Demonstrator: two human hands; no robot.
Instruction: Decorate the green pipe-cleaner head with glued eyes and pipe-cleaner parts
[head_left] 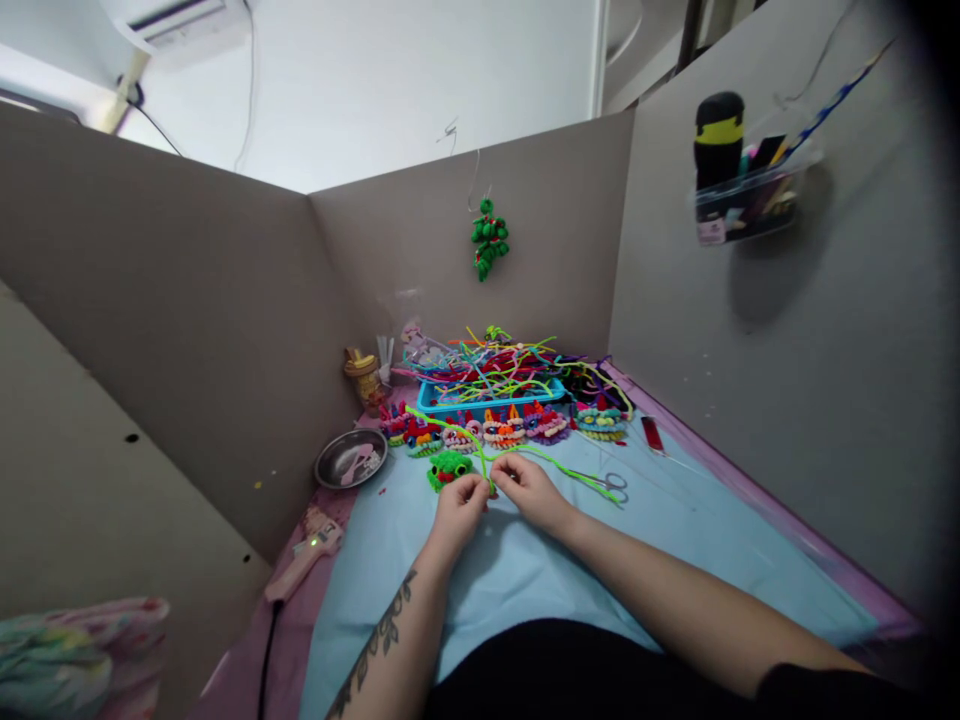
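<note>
Close together over the blue cloth, my left hand [461,503] and my right hand [527,490] both have their fingers pinched. Between them they grip lime-green pipe cleaners [480,448]; one length rises to the upper left, and another trails right across the cloth. The exact join at my fingertips is too small to make out. Just beyond my left hand sits a fuzzy green figure [448,468] with round eyes and a red mouth. Scissors [613,484] lie to the right, partly under the trailing pipe cleaner.
A blue tray [491,405] heaped with coloured pipe cleaners stands at the back, fronted by several fuzzy figures [504,428]. On the left are a metal bowl [330,465] and a pink glue gun [311,560] with its cord. Grey panels [480,290] enclose the table; a bin [750,205] hangs right.
</note>
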